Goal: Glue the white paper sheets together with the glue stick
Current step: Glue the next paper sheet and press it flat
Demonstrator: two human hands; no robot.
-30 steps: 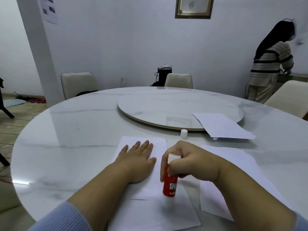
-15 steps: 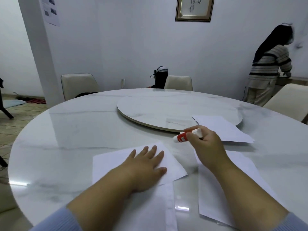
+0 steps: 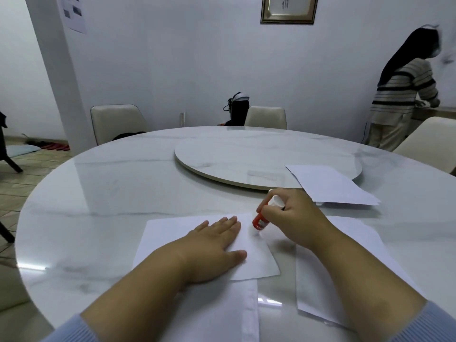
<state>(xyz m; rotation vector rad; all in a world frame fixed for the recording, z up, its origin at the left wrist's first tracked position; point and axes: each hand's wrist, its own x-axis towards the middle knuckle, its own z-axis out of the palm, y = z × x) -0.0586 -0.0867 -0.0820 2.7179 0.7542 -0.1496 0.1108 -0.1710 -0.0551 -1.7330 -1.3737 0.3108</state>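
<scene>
Glue stick (image 3: 261, 219) back down, seemingly touching sheet (image 3: 172, 233), right hand (image 3: 288, 215) gripping, left hand (image 3: 212, 248) flat, marble table (image 3: 123, 181).

Premises: domestic dining room. Round marble desk (image 3: 123, 193) with central turntable (image 3: 246, 156), padded chairs (image 3: 116, 122), framed picture (image 3: 288, 8).
</scene>
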